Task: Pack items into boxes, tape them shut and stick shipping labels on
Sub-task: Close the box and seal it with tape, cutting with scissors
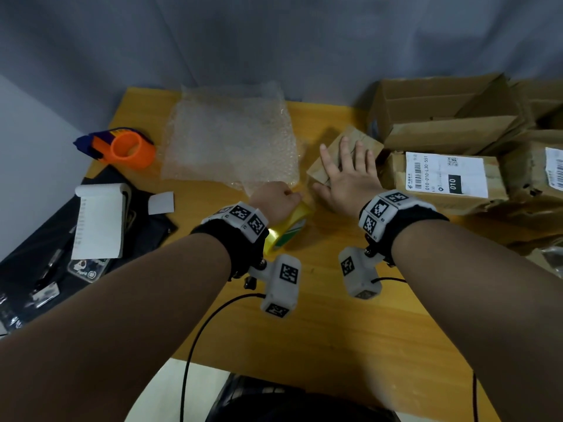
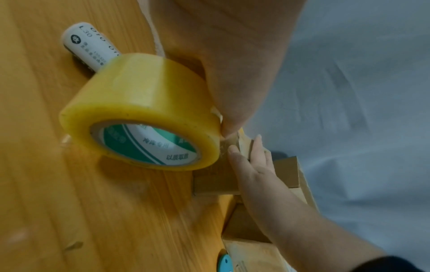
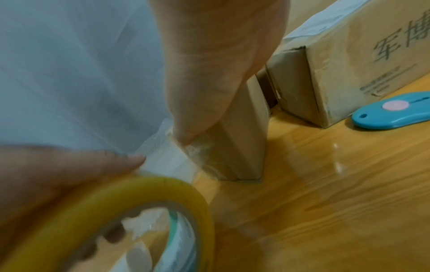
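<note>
one yellow tape roll [image 2: 139, 103] (green-printed core) sits gripped in the left hand [image 1: 274, 199], right hand [image 1: 347, 181] flat on a small brown box [image 1: 344, 147].

White shipping label [image 1: 446, 175] on the taped carton [image 1: 441, 196], right of centre on the counter: "010-010-L30-551" running along it, a black block reading "010", a small QR code at its far corner; finer print too small to read. Second label [image 1: 555, 172] on the far-right carton: barcode only, cut off by the frame edge. Rolled white label [image 2: 89, 46] behind the tape roll [image 2: 144, 110]: "L30" and part of "010", a round logo. Tape roll's green-and-white core: Chinese print, "以质取胜" legible. Carton side in right wrist view [image 3: 363, 60]: large Chinese characters, "军博" readable, rest cut off. Wrist bands carry black-and-white square markers [image 1: 380, 208].
</note>
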A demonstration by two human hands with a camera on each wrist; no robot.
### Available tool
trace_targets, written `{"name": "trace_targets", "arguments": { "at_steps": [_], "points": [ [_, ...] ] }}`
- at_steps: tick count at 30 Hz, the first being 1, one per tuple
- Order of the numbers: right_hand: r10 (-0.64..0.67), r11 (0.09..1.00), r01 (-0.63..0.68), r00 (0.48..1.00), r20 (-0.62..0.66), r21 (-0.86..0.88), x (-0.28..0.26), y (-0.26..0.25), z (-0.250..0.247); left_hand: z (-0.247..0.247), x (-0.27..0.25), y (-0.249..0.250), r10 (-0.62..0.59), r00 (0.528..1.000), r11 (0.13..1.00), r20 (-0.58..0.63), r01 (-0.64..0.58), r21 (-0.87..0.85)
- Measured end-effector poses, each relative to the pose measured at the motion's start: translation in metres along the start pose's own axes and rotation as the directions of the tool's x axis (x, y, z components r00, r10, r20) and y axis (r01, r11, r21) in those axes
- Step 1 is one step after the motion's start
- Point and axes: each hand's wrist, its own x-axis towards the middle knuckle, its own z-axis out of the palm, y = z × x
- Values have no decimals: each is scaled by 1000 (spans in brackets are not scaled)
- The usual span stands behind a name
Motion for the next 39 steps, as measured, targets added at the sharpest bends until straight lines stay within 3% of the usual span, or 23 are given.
{"name": "trace_targets", "arguments": {
  "at_steps": [2, 5, 7, 14, 17, 19, 25, 30, 32, 36, 39],
  "points": [
    [-26, 998, 28, 999, -32, 55, -7, 5, -7, -2, -2, 2, 6, 1000, 999, -21, -5, 42],
    [-35, 976, 81, 975, -221, 203, -28, 15, -20, -5, -4, 11, 46, 995, 996, -91, -39, 77],
    [-2, 957, 82, 961, -275, 278, -45, 24, -24, -5, -7, 22, 87, 989, 992, -120, -74, 107],
    [221, 881, -121, 960, -173, 457, -115, 88, -17, 15, -30, 72, 285, 951, 958, -117, -284, 30],
    [286, 888, -205, 947, -144, 412, -141, 112, -11, 30, -40, 86, 337, 937, 941, -94, -339, -4],
    [317, 895, -279, 947, -56, 347, -155, 122, -4, 40, -47, 91, 360, 930, 933, -77, -360, 16],
    [437, 852, -485, 867, 239, 198, -173, 123, 44, 73, -49, 91, 328, 945, 944, 20, -328, 17],
    [547, 766, -610, 784, 293, 201, -186, 119, 83, 95, -50, 84, 318, 943, 946, 101, -323, 40],
    [562, 775, -606, 790, 243, 177, -187, 115, 93, 99, -49, 79, 308, 943, 947, 125, -316, 51],
    [467, 867, -483, 873, 142, 120, -178, 110, 99, 96, -50, 72, 291, 948, 952, 130, -301, 58],
    [394, 870, -417, 909, 138, 264, -165, 103, 93, 86, -51, 72, 287, 952, 955, 109, -293, 44]
  ]
}}
